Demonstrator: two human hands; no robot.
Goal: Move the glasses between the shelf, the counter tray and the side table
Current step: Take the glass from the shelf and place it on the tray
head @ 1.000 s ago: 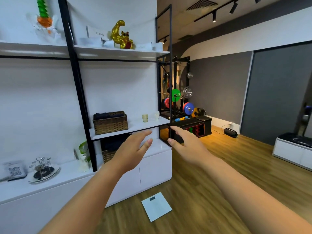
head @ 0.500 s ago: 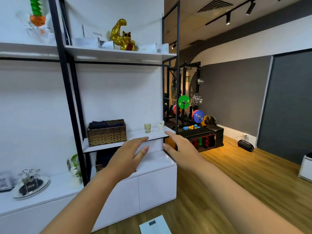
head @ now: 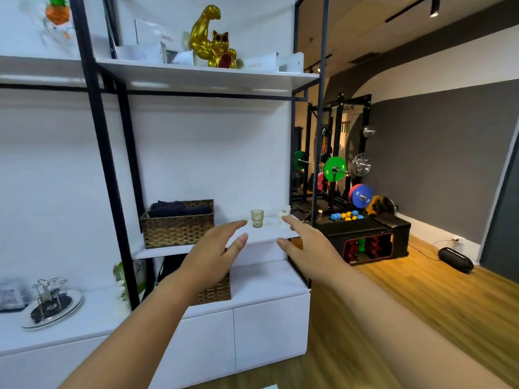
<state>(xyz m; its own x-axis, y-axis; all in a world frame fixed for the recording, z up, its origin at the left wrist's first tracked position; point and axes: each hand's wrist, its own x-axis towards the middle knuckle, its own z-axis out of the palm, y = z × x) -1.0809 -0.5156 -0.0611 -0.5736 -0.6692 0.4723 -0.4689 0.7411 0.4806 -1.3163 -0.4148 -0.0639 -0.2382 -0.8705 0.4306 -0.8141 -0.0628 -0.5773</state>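
A small greenish glass (head: 257, 218) stands on the white shelf (head: 261, 234), and a clear glass (head: 283, 217) stands to its right near the shelf's end. My left hand (head: 213, 254) is stretched out open, its fingertips just left of the greenish glass and apart from it. My right hand (head: 306, 245) is open too, with its fingertips in front of the clear glass; I cannot tell whether they touch. On the counter at the lower left sits a round silver tray (head: 53, 307) with a wire glass rack on it.
A wicker basket (head: 178, 223) with dark cloth fills the shelf's left half. Black frame posts (head: 318, 136) stand at the shelf's right corner. A second basket (head: 214, 290) sits on the white cabinet (head: 269, 321) below. Gym weights and a wooden floor lie to the right.
The view has closed in on the shelf. Both hands have risen and reached forward, from below the shelf edge up to the level of the two glasses.
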